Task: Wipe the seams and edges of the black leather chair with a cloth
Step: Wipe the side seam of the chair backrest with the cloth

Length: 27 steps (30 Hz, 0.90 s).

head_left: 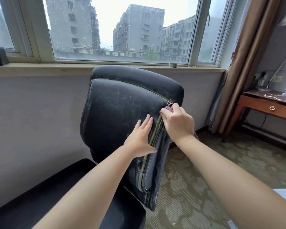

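Black leather chair [122, 103] is seen below the window sill [40, 67], its backrest scuffed and its right-side seam [154, 131] parted. A purplish cloth [169, 107] is pinched against that seam's upper end by the curled fingers of the right hand [178, 123]. The left hand [141, 138] is pressed flat on the backrest just beside the seam, fingers straight and together.

The chair [122, 113] is standing before the windowsill [40, 67], its backrest facing the person. Both hands are lying on its right seam, left [141, 139] below right [176, 121], what seems a cloth [169, 107] under the right. A desk [262, 104] is sitting far right.
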Each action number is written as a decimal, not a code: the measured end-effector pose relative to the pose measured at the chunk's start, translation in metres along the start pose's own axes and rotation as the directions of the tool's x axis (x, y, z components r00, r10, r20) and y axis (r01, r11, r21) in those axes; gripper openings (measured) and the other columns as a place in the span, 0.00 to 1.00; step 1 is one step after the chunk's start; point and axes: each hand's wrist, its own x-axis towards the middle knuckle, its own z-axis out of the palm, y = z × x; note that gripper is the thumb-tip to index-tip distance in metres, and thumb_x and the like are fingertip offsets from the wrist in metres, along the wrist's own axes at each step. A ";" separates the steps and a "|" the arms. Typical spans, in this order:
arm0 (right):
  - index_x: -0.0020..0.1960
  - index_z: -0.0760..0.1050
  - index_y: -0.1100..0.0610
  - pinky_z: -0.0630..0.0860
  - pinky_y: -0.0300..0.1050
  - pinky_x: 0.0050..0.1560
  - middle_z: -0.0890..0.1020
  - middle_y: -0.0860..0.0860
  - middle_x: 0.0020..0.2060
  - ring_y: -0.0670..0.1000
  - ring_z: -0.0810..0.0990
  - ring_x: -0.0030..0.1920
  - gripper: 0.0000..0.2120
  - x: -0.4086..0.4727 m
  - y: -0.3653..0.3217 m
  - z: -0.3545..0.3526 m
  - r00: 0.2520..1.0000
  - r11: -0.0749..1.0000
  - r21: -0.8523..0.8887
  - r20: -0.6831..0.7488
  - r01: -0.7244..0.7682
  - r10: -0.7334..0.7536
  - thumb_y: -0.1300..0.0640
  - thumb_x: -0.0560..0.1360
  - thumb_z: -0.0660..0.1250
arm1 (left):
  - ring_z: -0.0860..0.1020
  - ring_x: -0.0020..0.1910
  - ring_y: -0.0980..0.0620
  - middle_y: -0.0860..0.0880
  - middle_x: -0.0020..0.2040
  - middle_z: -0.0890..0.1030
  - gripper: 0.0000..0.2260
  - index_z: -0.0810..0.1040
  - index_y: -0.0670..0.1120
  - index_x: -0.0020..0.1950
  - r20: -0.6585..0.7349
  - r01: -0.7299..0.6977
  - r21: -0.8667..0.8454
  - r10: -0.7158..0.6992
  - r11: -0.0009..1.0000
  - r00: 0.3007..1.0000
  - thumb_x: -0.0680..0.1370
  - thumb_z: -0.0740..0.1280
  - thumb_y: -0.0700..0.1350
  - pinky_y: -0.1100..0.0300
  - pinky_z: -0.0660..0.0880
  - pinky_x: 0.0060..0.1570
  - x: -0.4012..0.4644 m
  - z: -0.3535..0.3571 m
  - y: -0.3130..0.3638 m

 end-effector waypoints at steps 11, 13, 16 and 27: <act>0.34 0.79 0.55 0.67 0.38 0.23 0.76 0.53 0.32 0.54 0.76 0.29 0.07 -0.002 -0.011 0.004 0.998 0.998 -0.053 0.032 -0.047 0.048 0.61 0.64 0.77 | 0.38 0.76 0.54 0.62 0.76 0.35 0.51 0.37 0.53 0.77 0.025 0.013 0.014 -0.014 1.000 1.000 0.70 0.74 0.49 0.46 0.62 0.71 -0.002 0.000 0.000; 0.35 0.79 0.55 0.69 0.39 0.23 0.76 0.53 0.32 0.54 0.76 0.29 0.07 -0.001 -0.009 0.003 0.998 0.998 -0.054 0.052 -0.032 0.035 0.61 0.65 0.77 | 0.38 0.76 0.54 0.62 0.76 0.34 0.52 0.36 0.53 0.77 0.032 0.018 0.025 -0.019 1.000 0.999 0.70 0.74 0.50 0.46 0.62 0.71 -0.003 -0.001 0.001; 0.40 0.80 0.58 0.68 0.42 0.28 0.77 0.55 0.36 0.57 0.78 0.34 0.02 0.022 0.001 -0.005 0.994 0.993 -0.050 -0.006 -0.110 0.110 0.60 0.71 0.72 | 0.38 0.76 0.53 0.62 0.75 0.34 0.52 0.36 0.53 0.77 0.037 0.020 0.033 -0.022 0.999 0.999 0.70 0.74 0.50 0.46 0.63 0.70 -0.004 -0.001 0.001; 0.36 0.80 0.56 0.71 0.40 0.24 0.78 0.54 0.33 0.56 0.78 0.30 0.04 0.000 -0.008 0.002 0.997 0.996 0.025 0.008 -0.082 0.082 0.60 0.67 0.75 | 0.41 0.77 0.50 0.59 0.76 0.35 0.51 0.37 0.52 0.78 0.002 0.019 0.041 -0.019 0.999 1.000 0.71 0.74 0.50 0.52 0.63 0.71 -0.007 0.002 0.005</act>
